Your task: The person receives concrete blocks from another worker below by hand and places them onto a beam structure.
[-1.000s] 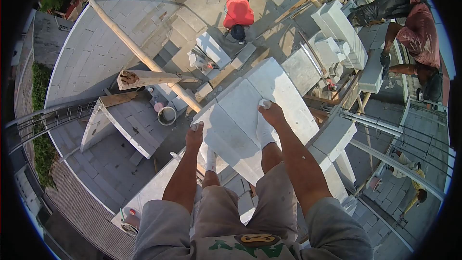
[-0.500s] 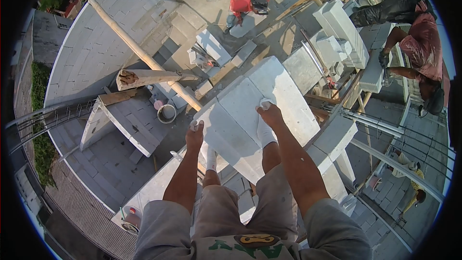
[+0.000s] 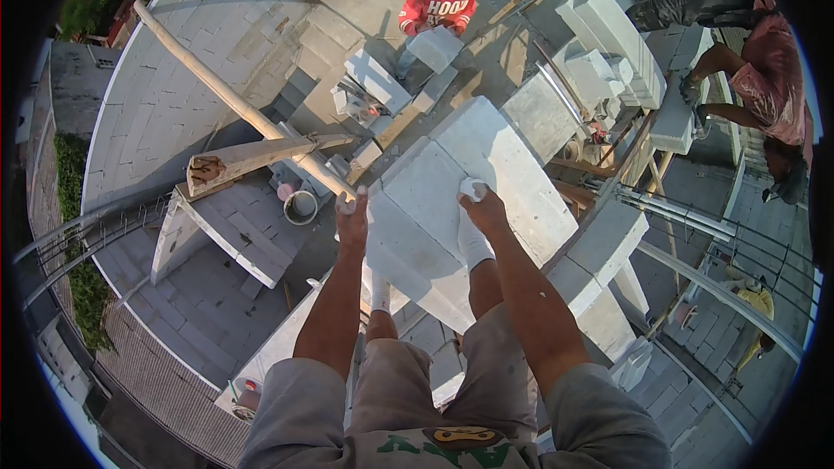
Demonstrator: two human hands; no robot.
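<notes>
My left hand [image 3: 352,224] hangs just beside the left edge of a large pale building block [image 3: 413,187]. Its thumb stands apart from its bent, whitish fingertips, and nothing shows between them. Over the top of the blocks, my right hand [image 3: 483,207] is closed, with fingers bent around or tipped by something white [image 3: 472,188] that I cannot make out. Whether this hand touches the block [image 3: 512,178] below it cannot be told. My white-covered lower legs [image 3: 474,243] show under my arms, against the blocks.
A person in a red top [image 3: 439,7] holds a pale block [image 3: 434,49] below. At right, another person [image 3: 773,78] bends over a block [image 3: 673,130]. A wooden pole [image 3: 226,91], a bucket [image 3: 301,207], rebar [image 3: 95,230] and metal pipes [image 3: 686,224] surround me.
The person in red has straightened and raised the block. My left hand has shifted slightly upward, its thumb and fingers more apart. My right hand stays nearly in place.
</notes>
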